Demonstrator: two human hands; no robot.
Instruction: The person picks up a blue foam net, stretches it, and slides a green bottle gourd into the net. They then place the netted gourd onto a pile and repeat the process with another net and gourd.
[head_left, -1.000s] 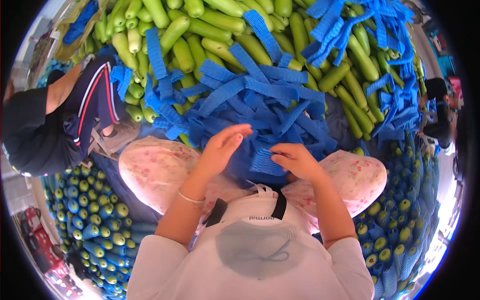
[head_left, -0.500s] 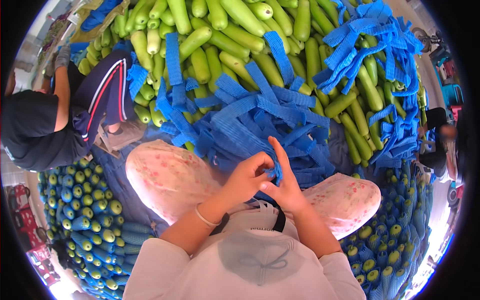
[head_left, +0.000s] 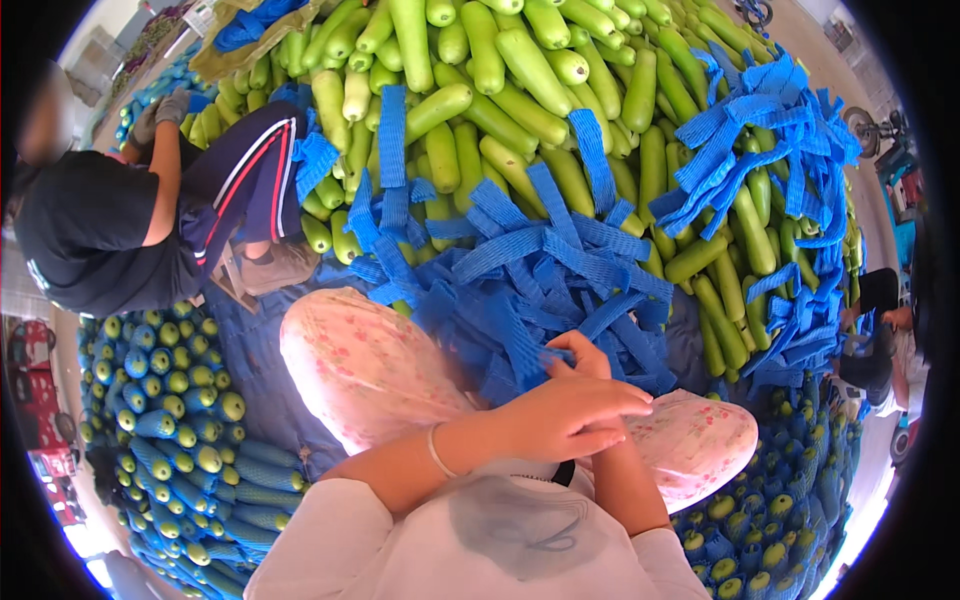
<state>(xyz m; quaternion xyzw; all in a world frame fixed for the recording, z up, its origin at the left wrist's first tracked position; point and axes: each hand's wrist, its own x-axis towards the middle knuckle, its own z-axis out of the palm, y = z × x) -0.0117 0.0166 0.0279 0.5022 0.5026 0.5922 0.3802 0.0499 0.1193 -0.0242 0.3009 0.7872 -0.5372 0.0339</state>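
My left hand (head_left: pixel 572 412), with a bracelet on its wrist, crosses in front of my right wrist. Its fingers stretch out to the right, slightly apart, with nothing visible in them. Behind it, my right hand (head_left: pixel 585 358) is partly covered, its fingertips closed at the end of a blue mesh sleeve (head_left: pixel 515 335) that is smeared by motion. Just beyond lies a loose heap of flat blue mesh sleeves (head_left: pixel 570 262). Long green gourds (head_left: pixel 520 110) are piled behind that heap.
At the left another person (head_left: pixel 110 220) in dark clothes and gloves sits low. Gourds in blue sleeves (head_left: pixel 170 400) are stacked at the near left, more sleeved gourds (head_left: pixel 750 520) at the near right. Another bunch of blue sleeves (head_left: pixel 750 130) hangs over the pile's right side.
My hands were side by side, the left pinching a bit of blue mesh against the open right. Now the left has crossed over to the right, and a sleeve hangs at my right fingertips.
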